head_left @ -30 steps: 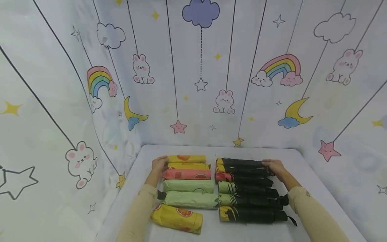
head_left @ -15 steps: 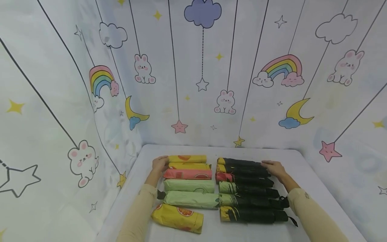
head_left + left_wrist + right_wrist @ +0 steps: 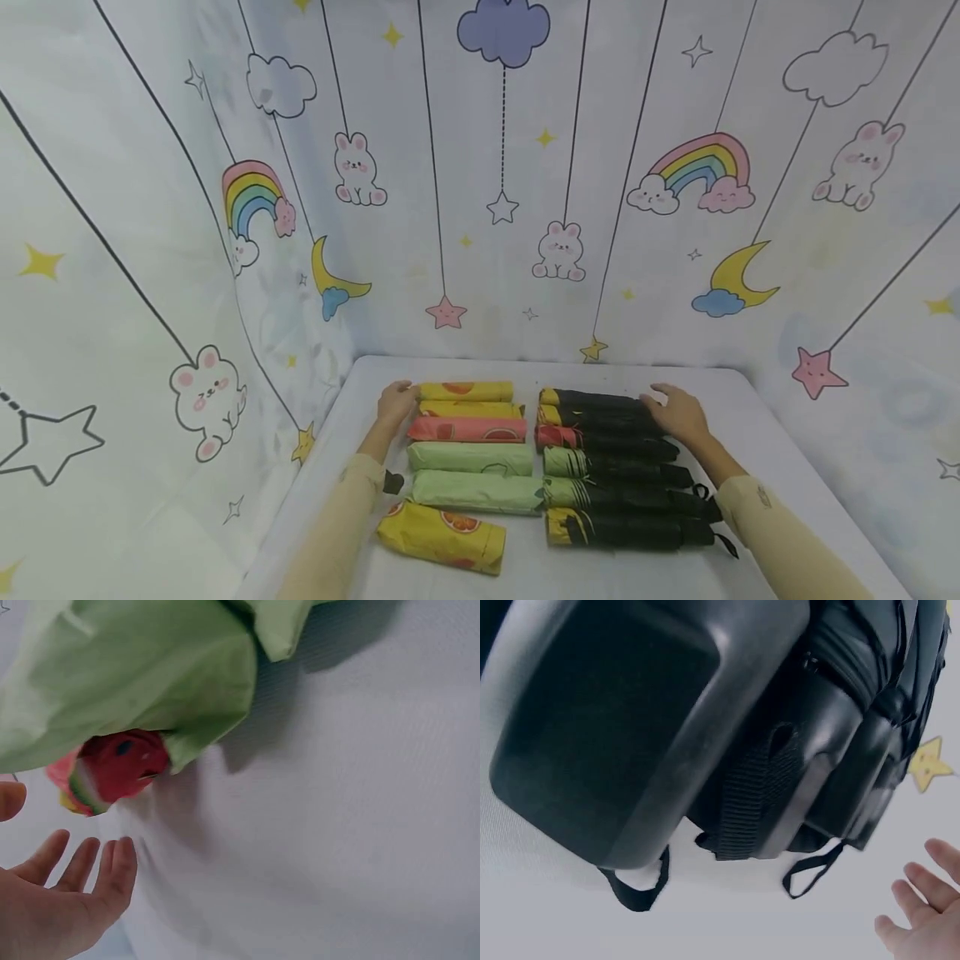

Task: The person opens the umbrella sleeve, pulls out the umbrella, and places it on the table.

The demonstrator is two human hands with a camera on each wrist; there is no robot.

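Observation:
Folded umbrellas with black handles lie side by side in the right column; among them are a red-tipped umbrella [image 3: 607,442] and a yellow-tipped umbrella [image 3: 637,530]. My right hand [image 3: 678,414] is at the handle ends of the farthest ones, fingers spread and holding nothing. In the right wrist view the hand [image 3: 926,907] is apart from the black handle [image 3: 615,735]. My left hand [image 3: 396,404] is by the left end of the farthest yellow fruit-print roll [image 3: 468,391], fingers loose. The left wrist view shows this hand [image 3: 67,900] below the red watermelon-print roll [image 3: 124,769].
Green rolls [image 3: 472,492] and a slightly slanted yellow orange-print roll [image 3: 442,537] lie nearer in the left column. Wrist straps [image 3: 726,546] stick out from some umbrella handles. A patterned curtain [image 3: 480,275] stands behind the white table [image 3: 525,575].
My right hand's fingers have come off the farthest umbrella's handle end and spread. The left hand stays by the yellow roll. Rolls and umbrellas keep their places.

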